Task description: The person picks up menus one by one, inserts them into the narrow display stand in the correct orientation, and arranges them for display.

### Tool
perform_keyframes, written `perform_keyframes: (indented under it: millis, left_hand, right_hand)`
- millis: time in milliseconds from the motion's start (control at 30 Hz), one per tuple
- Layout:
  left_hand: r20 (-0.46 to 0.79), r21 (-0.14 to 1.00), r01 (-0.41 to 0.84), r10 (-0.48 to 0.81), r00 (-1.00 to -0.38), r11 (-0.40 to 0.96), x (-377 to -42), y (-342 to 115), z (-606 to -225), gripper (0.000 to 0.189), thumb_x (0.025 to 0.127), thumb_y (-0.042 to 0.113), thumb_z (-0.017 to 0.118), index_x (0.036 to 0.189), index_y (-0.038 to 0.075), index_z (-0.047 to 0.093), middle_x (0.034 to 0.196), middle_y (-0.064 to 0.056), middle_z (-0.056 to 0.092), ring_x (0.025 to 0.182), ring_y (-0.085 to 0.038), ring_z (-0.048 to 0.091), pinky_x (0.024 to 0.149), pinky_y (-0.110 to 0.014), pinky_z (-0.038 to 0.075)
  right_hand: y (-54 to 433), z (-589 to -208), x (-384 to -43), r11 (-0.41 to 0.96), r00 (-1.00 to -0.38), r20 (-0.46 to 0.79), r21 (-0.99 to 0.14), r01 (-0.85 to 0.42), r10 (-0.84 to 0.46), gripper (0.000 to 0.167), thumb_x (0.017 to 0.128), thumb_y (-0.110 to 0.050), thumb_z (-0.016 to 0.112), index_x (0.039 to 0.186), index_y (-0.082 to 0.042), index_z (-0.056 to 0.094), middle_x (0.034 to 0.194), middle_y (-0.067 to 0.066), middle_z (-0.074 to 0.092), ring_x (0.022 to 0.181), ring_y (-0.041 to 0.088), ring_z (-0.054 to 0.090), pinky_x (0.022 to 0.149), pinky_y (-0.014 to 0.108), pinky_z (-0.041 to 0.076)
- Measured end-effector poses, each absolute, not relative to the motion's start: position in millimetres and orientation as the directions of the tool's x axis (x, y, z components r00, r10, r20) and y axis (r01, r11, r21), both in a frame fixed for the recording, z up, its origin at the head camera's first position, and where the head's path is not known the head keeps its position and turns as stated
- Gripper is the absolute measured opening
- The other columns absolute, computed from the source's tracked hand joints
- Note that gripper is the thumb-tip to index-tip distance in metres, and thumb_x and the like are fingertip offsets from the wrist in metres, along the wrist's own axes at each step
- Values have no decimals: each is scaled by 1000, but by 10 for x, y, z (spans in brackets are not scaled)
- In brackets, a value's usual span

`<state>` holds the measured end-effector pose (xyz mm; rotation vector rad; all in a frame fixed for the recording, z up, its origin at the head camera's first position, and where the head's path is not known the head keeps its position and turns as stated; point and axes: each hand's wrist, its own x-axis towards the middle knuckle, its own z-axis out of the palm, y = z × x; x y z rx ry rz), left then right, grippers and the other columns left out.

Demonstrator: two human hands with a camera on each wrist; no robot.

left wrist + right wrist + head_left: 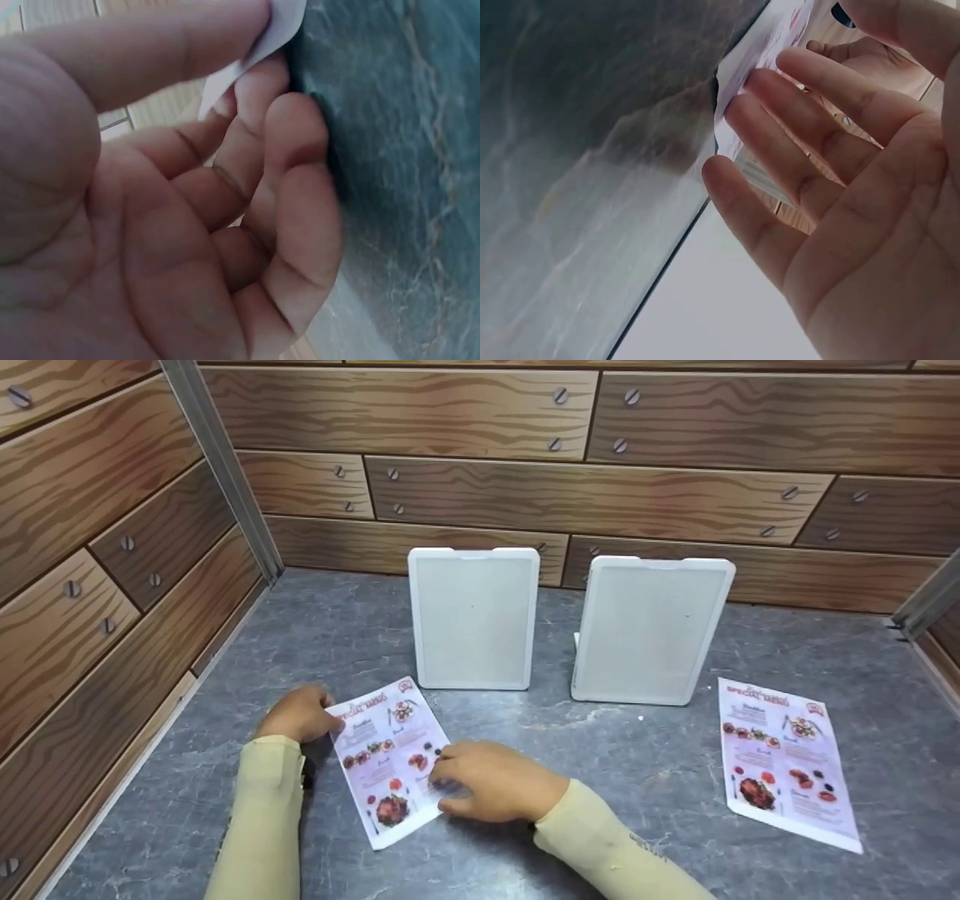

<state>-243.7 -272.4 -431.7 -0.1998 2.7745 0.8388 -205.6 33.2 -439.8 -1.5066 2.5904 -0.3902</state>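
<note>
A printed menu sheet (pixel 375 772) with food pictures and red heading lies slanted on the grey table between the two hands. At its upper left edge my left hand (pixel 298 714) pinches the paper; in the left wrist view the thumb (pixel 172 45) is on one side of the white sheet corner (pixel 281 30) and curled fingers on the other. Over the sheet's right edge reaches my right hand (pixel 502 781). Its fingers (pixel 772 142) are extended in the right wrist view, with several tips against the menu.
Two white upright display stands (pixel 474 619) (pixel 651 634) with blank faces stand behind the sheet. A second menu sheet (pixel 784 761) lies at the right on the marbled table (pixel 615 780). Wood-patterned panels (pixel 480 420) wall in the back and left.
</note>
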Motion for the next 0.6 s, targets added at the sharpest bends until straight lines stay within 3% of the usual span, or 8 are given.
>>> perform_keyframes:
  millis: [167,300,500,600]
  left_hand:
    - [-246,533,-116,23,-969,838,-2423,-2702,-4313,19,82,14,78,85,4,63,80,-6,56,72,-22,49,62,-33,38]
    - [-250,532,-97,47,-967,841,-2412,-2674,-4298,24,81,19,81,82,7,60,77,-4,55,70,-21,49,60,-33,37]
    - [-270,546,-110,49,-962,831,-2397,-2563,-4208,37,87,28,80,108,1,67,104,-13,68,88,-27,60,76,-43,50]
    - [-255,541,-105,44,-966,835,-2398,-2529,-4197,41,87,27,81,113,-1,66,114,-17,69,96,-30,62,85,-50,51]
  right_hand:
    - [372,-4379,-2074,484,-508,14,-282,-829,-861,24,95,-26,73,114,-11,75,108,2,69,96,16,64,88,32,53]
    - [387,-4359,-2082,513,-535,-19,-317,-798,-844,28,96,-26,73,119,-10,74,109,3,70,98,16,65,90,33,54]
    - [368,-4328,-2060,501,-523,-4,-293,-814,-852,31,96,-26,72,123,-10,72,113,3,70,100,16,66,90,32,55]
    - [338,-4331,-2034,486,-507,18,-263,-834,-862,32,96,-28,72,123,-11,72,114,2,69,100,16,66,90,32,55]
